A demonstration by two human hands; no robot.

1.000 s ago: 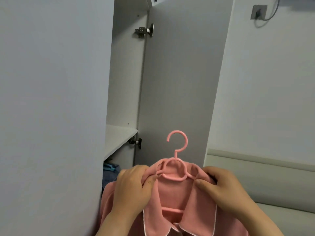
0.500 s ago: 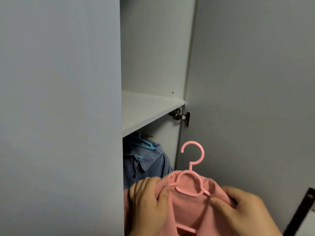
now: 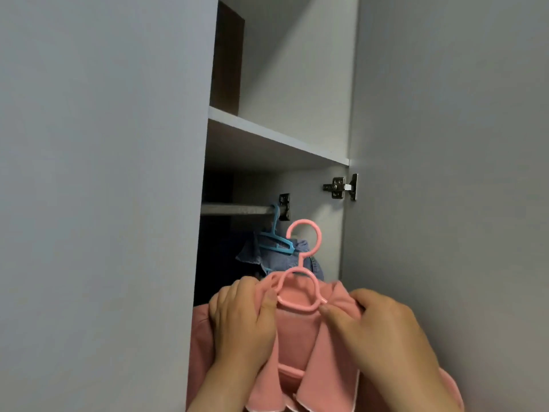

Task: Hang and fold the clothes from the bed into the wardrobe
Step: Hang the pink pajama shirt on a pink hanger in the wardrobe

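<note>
While I hold the pink shirt (image 3: 335, 367) up on its pink hanger (image 3: 301, 261) at the open wardrobe (image 3: 104, 173), my left hand (image 3: 240, 319) grips the cloth at the left shoulder, fingers curled over it and thumb pressed in. My right hand (image 3: 386, 331) pinches the right side of the collar against the hanger. The hook sits just below the rail (image 3: 234, 209), near its right end, where a blue hanger (image 3: 274, 242) carries a denim shirt (image 3: 249, 254). My worry is the lift. The hook could snag the blue hanger or miss the rail, and releasing early would drop the shirt. The door (image 3: 445, 173) on the right leaves little room.
</note>
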